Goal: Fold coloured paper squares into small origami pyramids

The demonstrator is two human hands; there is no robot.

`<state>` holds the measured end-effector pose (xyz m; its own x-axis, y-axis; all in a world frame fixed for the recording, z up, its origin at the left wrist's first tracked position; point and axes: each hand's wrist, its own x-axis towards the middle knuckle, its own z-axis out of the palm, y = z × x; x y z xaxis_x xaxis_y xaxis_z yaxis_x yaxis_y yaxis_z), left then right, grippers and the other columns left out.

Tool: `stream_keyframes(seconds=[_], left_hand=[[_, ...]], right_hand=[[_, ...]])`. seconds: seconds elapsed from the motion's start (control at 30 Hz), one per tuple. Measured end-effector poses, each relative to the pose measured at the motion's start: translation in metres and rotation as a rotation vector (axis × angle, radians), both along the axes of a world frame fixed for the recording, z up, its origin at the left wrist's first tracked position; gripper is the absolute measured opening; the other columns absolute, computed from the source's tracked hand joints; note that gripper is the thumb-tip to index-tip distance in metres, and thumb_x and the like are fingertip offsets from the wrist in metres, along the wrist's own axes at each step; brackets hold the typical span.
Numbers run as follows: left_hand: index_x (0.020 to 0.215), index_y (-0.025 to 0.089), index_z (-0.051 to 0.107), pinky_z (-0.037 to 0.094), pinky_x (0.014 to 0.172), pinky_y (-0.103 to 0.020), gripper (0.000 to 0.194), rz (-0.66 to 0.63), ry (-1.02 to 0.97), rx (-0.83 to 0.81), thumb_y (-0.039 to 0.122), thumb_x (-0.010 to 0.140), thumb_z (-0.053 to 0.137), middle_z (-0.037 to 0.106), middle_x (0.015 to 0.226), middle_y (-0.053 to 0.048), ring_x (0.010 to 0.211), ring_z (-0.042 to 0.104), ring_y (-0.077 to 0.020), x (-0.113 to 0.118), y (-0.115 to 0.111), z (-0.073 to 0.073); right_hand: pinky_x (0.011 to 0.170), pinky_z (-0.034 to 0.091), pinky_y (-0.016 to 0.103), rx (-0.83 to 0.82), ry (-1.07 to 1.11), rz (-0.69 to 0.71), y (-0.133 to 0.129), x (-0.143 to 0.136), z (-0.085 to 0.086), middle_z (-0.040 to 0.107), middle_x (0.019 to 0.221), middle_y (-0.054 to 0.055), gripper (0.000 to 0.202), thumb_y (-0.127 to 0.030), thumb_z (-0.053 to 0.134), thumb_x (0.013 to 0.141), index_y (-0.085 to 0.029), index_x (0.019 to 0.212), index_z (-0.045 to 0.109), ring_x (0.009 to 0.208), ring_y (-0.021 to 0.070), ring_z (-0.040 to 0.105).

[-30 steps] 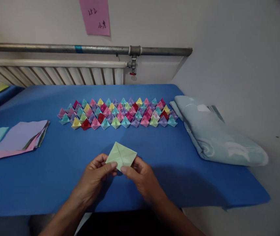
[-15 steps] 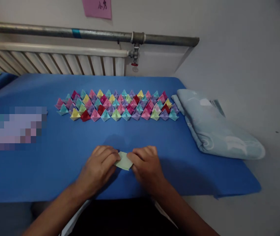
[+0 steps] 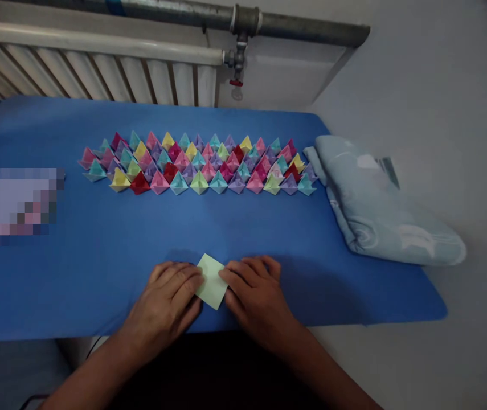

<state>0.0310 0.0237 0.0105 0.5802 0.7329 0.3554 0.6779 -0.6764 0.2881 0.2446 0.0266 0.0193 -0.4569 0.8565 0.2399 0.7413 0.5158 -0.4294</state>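
Note:
A small pale green square of paper (image 3: pixel 213 283) lies near the front edge of the blue table, one corner pointing away from me. My left hand (image 3: pixel 168 299) grips its left corner, fingers curled together over it. On the opposite corner, my right hand (image 3: pixel 255 296) pinches the paper with thumb and forefinger. The paper looks flat between them; its side corners are hidden under my fingers. Beyond both hands stand several rows of folded paper boats (image 3: pixel 199 181) in pink, blue, yellow, green, purple and red.
A rolled light blue patterned cloth (image 3: pixel 391 210) rests on the table's right side against the wall. At the left lies a pixelated purple and pink item (image 3: pixel 12 202). A white radiator (image 3: pixel 119 74) and a metal pipe with a valve (image 3: pixel 240 54) run behind the blue table (image 3: pixel 119 228).
The green paper has turned from a tilted, narrow look to a flat diamond facing up. My view has tipped down, and both hands still hold the paper.

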Motion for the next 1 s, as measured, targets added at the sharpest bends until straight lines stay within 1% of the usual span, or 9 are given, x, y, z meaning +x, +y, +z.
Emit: stream_keyframes(seconds=[0.1,0.2,0.33,0.43,0.57,0.73,0.9,1.0], left_hand=[[0.109,0.013,0.059,0.041,0.093,-0.044,0.02,0.019,-0.018,0.001,0.013,0.09,0.053,0.068,0.111,-0.011,0.104,0.06,-0.0242,0.0,-0.002,-0.001],[0.106,0.015,0.06,0.041,0.091,-0.042,0.018,0.062,-0.06,0.002,0.01,0.09,0.052,0.069,0.107,-0.009,0.101,0.061,-0.0228,0.001,-0.003,-0.002],[0.1,0.019,0.063,0.043,0.085,-0.04,0.013,0.149,-0.123,-0.035,0.017,0.092,0.053,0.07,0.1,-0.006,0.096,0.062,-0.0222,0.001,-0.003,-0.004],[0.096,0.021,0.063,0.043,0.082,-0.04,0.012,0.205,-0.148,-0.093,0.022,0.093,0.052,0.069,0.098,-0.004,0.096,0.06,-0.0226,0.001,-0.002,-0.006],[0.09,0.022,0.063,0.042,0.079,-0.042,0.012,0.268,-0.165,-0.153,0.026,0.093,0.052,0.068,0.096,-0.004,0.097,0.058,-0.0242,0.002,0.0,-0.008],[0.084,0.021,0.061,0.041,0.08,-0.044,0.016,0.331,-0.166,-0.163,0.029,0.093,0.051,0.066,0.096,-0.006,0.098,0.057,-0.0253,0.006,0.003,-0.008],[0.078,0.021,0.061,0.042,0.077,-0.043,0.021,0.379,-0.125,-0.124,0.03,0.093,0.049,0.067,0.093,-0.006,0.096,0.057,-0.0254,0.009,0.005,-0.007],[0.076,0.021,0.061,0.042,0.076,-0.043,0.023,0.403,-0.09,-0.13,0.031,0.093,0.048,0.067,0.093,-0.007,0.094,0.057,-0.0259,0.012,0.006,-0.006]], right_hand=[[0.09,0.027,0.04,-0.027,0.045,-0.009,0.001,0.002,-0.001,0.069,0.103,0.003,0.018,-0.016,0.049,0.092,-0.023,0.102,0.063,0.094,0.02,0.056],[0.086,0.03,0.038,-0.075,0.096,-0.019,0.004,0.002,-0.003,0.069,0.098,0.002,0.017,-0.016,0.05,0.092,-0.023,0.097,0.064,0.091,0.0187,0.057],[0.085,0.034,0.036,-0.119,0.159,-0.087,0.008,0.001,-0.003,0.068,0.1,0.003,0.013,-0.017,0.056,0.09,-0.023,0.093,0.066,0.093,0.0177,0.059],[0.086,0.035,0.037,-0.149,0.188,-0.147,0.011,-0.002,-0.005,0.068,0.103,0.003,0.009,-0.017,0.059,0.088,-0.022,0.087,0.066,0.098,0.0193,0.059],[0.086,0.035,0.038,-0.185,0.213,-0.202,0.013,-0.004,-0.006,0.067,0.105,0.004,0.008,-0.016,0.061,0.085,-0.022,0.08,0.065,0.099,0.0205,0.059],[0.085,0.035,0.039,-0.207,0.192,-0.23,0.015,-0.006,-0.004,0.067,0.107,0.004,0.009,-0.018,0.061,0.085,-0.021,0.076,0.062,0.099,0.0221,0.058],[0.085,0.036,0.038,-0.179,0.173,-0.233,0.016,-0.007,-0.004,0.067,0.106,0.006,0.011,-0.019,0.06,0.086,-0.02,0.075,0.06,0.099,0.0225,0.058],[0.085,0.035,0.038,-0.166,0.178,-0.235,0.015,-0.007,-0.005,0.066,0.107,0.006,0.011,-0.019,0.06,0.086,-0.02,0.075,0.059,0.099,0.0224,0.058]])
